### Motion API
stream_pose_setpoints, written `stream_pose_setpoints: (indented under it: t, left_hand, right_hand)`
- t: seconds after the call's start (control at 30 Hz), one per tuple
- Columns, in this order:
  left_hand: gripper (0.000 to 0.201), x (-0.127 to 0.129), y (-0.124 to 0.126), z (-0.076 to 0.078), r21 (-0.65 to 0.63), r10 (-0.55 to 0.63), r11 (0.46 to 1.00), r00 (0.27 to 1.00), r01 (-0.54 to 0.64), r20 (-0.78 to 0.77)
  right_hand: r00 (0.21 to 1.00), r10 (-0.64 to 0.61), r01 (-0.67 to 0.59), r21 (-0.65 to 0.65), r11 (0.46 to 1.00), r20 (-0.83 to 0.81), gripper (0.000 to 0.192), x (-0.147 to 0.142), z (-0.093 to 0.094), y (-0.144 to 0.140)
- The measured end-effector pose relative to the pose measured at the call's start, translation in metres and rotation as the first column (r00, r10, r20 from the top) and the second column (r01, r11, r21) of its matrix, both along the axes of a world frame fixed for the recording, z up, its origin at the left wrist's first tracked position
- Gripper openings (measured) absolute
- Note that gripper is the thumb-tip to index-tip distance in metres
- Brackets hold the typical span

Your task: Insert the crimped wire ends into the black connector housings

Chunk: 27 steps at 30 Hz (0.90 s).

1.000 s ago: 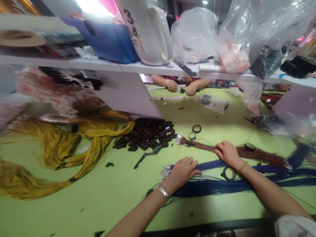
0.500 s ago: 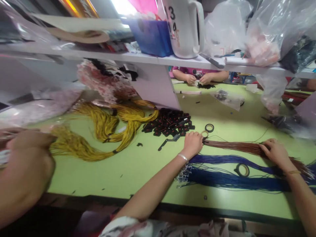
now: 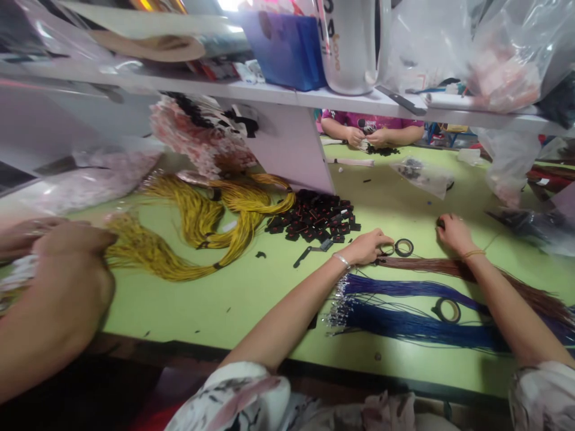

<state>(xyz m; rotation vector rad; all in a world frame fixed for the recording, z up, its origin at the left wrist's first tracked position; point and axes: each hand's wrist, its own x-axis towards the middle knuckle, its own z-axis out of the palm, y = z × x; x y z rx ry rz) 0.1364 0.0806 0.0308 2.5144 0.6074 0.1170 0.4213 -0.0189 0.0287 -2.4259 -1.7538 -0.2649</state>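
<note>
Meanwhile the green bench (image 3: 233, 293) carries the same spread of cord bundles, and the change is in the hands. The right hand (image 3: 454, 232) has left the far stretch of the brown cord bundle (image 3: 431, 266), where it pressed half a second ago, and now sits above it on bare bench, fingers curled over something small and dark; I cannot tell whether it grips it. The left hand (image 3: 366, 246) has crept from the bundle's metal-tipped end toward the two small tape rings (image 3: 398, 247), fingertips now touching the nearer one, fingers loosely spread and holding nothing.

I judge that the brown cords are lying free, no longer smoothed flat, while attention goes to the small parts at their head. The brown bundle runs from just under the left fingertips rightward beneath the right wrist. Below it lie the blue cord bundles (image 3: 404, 323) with another tape roll (image 3: 447, 309) resting on them. The heap of black clips (image 3: 314, 221) sits just left of the left hand, the yellow cord bundles (image 3: 193, 233) further left. At the left edge a co-worker's hand (image 3: 67, 269) is blurred.
</note>
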Motion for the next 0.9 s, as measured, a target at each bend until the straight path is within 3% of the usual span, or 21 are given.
stream_pose_setpoints:
  t: [0.13,0.23,0.3,0.37,0.5,0.63,0.73,0.8,0.9]
  left_hand:
    - [0.043,0.000,0.003,-0.003,0.007,-0.009,1.000,0.998,0.008,0.061]
    - [0.028,0.000,0.004,-0.007,0.070,0.006,0.997,0.999,-0.010,0.047]
    - [0.018,-0.001,0.008,-0.010,0.114,0.050,0.992,0.999,-0.051,0.019]
    - [0.016,-0.002,0.014,-0.013,0.132,0.145,0.980,0.989,-0.147,0.024]
    - [0.013,0.001,0.026,-0.016,0.093,0.308,0.943,0.943,-0.320,0.125]
    - [0.008,0.009,0.029,-0.016,0.033,0.363,0.927,0.913,-0.375,0.185]
    - [0.014,0.013,0.031,-0.017,0.035,0.321,0.941,0.923,-0.335,0.212]
    - [0.019,0.012,0.033,-0.018,0.064,0.294,0.949,0.938,-0.310,0.186]
    - [0.027,0.009,0.035,-0.017,0.147,0.305,0.935,0.944,-0.322,0.130]
  right_hand:
    - [0.994,0.099,-0.095,0.078,0.992,-0.055,0.029,-0.048,0.005,-0.004]
    - [0.963,0.071,-0.115,-0.155,0.981,-0.261,0.046,-0.087,0.010,-0.013]
    - [0.957,0.045,-0.112,-0.219,0.969,-0.287,0.052,-0.103,0.008,-0.018]
    - [0.955,0.106,-0.171,-0.221,0.960,-0.279,0.048,-0.111,0.004,-0.023]
    - [0.899,0.321,-0.382,-0.177,0.907,-0.297,0.039,-0.114,-0.001,-0.031]
    - [0.809,0.344,-0.431,-0.082,0.899,-0.476,0.039,-0.107,0.009,-0.028]
    - [0.762,0.367,-0.393,0.070,0.917,-0.533,0.032,-0.095,0.016,-0.015]
    - [0.794,0.347,-0.332,0.122,0.935,-0.499,0.026,-0.084,0.016,-0.001]
    - [0.853,0.281,-0.266,0.097,0.959,-0.440,0.028,-0.072,0.009,0.022]
